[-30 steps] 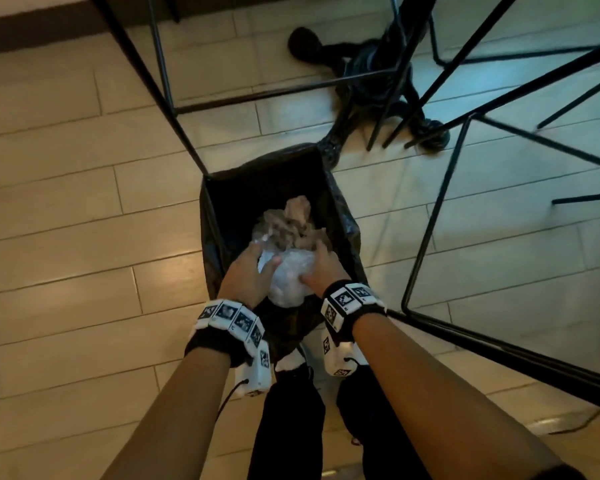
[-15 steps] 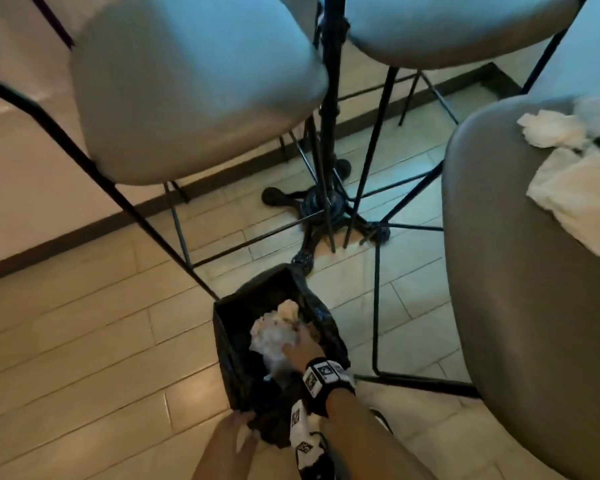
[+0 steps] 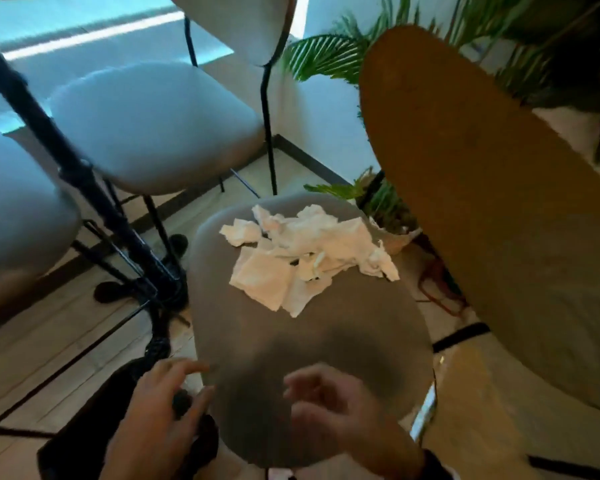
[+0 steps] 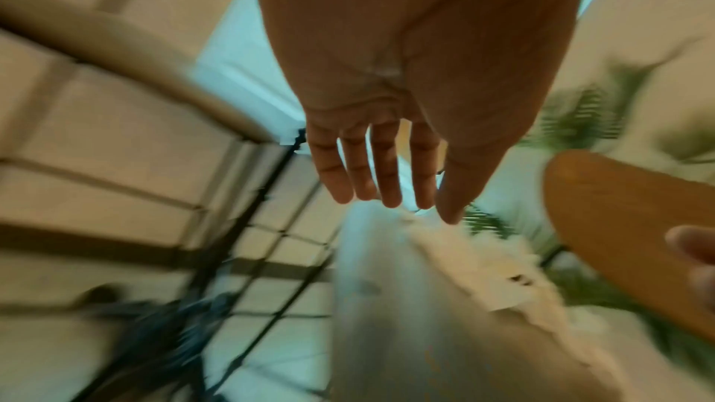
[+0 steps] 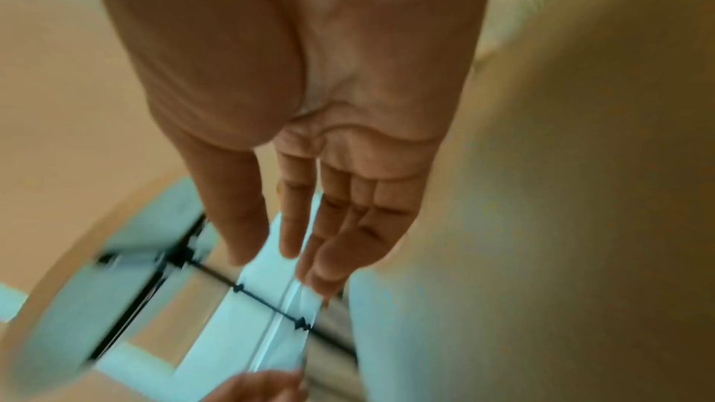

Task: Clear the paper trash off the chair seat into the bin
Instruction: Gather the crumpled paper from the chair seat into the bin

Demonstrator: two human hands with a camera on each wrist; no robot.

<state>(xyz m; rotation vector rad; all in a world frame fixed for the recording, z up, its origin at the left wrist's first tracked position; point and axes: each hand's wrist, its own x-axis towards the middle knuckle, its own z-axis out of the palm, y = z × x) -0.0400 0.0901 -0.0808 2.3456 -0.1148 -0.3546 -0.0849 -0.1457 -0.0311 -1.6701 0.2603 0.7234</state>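
A heap of crumpled white paper (image 3: pixel 303 252) lies on the far half of a grey chair seat (image 3: pixel 326 341); it shows blurred as paper (image 4: pixel 483 259) in the left wrist view. My left hand (image 3: pixel 174 393) hovers at the seat's near left edge, fingers spread and empty (image 4: pixel 387 182). Over the near part of the seat my right hand (image 3: pixel 323 396) is raised with loose fingers holding nothing (image 5: pixel 309 240). The black bin bag (image 3: pixel 84 420) sits on the floor at lower left, mostly hidden by my left arm.
Two pale upholstered chairs (image 3: pixel 153 126) stand at left and behind, with black metal legs (image 3: pixel 84 188) and a black base (image 3: pixel 142 289) on the tiled floor. A round wooden tabletop (image 3: pixel 482 188) overhangs at right. Potted palms (image 3: pixel 378 202) stand beyond the seat.
Both hands have left the bin, with the paper wad let go inside it, and risen to the chair seat. My view has swung up from the bin to the seat.
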